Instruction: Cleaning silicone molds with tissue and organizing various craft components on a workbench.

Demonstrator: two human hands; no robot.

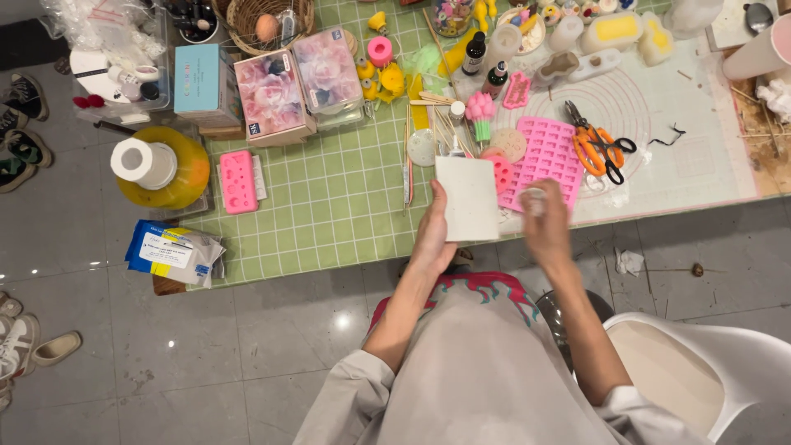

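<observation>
My left hand (432, 235) holds a flat white rectangular slab (467, 198) upright by its lower left edge, just in front of the table's near edge. My right hand (545, 221) is blurred to the right of the slab, its fingers closed on a small pale round object (535, 198) that I cannot identify. Behind both hands a pink silicone mould (544, 156) with many small cavities lies on the table, partly hidden by the slab.
The green gridded table mat (329, 198) carries another pink mould (239, 181), flowered boxes (272, 95), a yellow tub with a tape roll (161, 169), orange scissors (600, 148) and small bottles. A wipes pack (175, 254) overhangs the left corner. A white chair (700, 363) stands at my right; shoes lie on the floor at left.
</observation>
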